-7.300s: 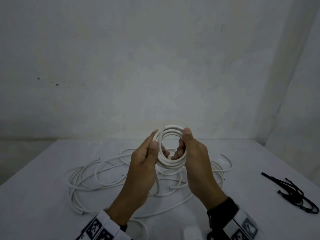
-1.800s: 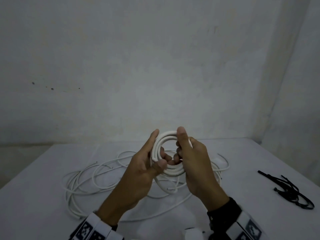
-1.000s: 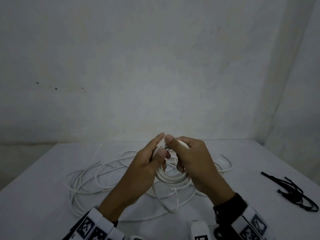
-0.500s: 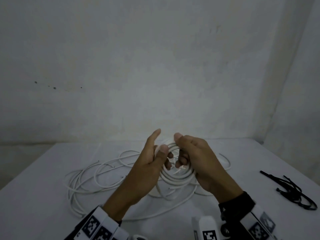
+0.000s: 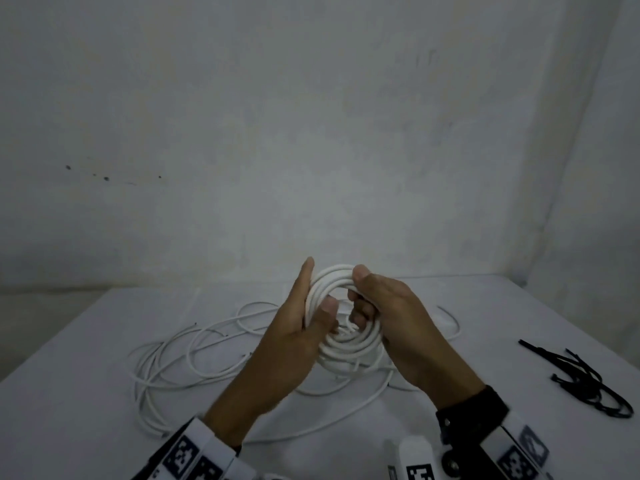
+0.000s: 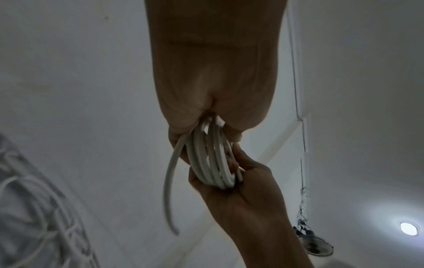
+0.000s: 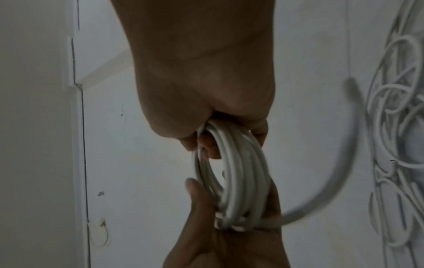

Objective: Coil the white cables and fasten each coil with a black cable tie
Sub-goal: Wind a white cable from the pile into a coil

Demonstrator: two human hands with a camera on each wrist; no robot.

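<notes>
A white cable coil (image 5: 346,351) of several turns is held upright above the table between both hands. My left hand (image 5: 304,327) pinches its left side, thumb in front and forefinger stretched up behind. My right hand (image 5: 377,306) grips the top right of the coil with curled fingers. In the left wrist view the coil (image 6: 211,159) hangs from my left palm with a loose cable end (image 6: 169,195) trailing down. The right wrist view shows the coil (image 7: 238,174) between both hands and a blurred loose end (image 7: 339,174). Black cable ties (image 5: 581,379) lie at the table's right.
Loose white cables (image 5: 194,355) sprawl in loops over the white table (image 5: 69,410) behind and to the left of my hands. A bare wall stands close behind the table. Wrist cameras with marker tags sit at the bottom edge.
My hands have parted a little and the coil stands more upright and rounder than half a second ago. The loose end is swinging around the coil.
</notes>
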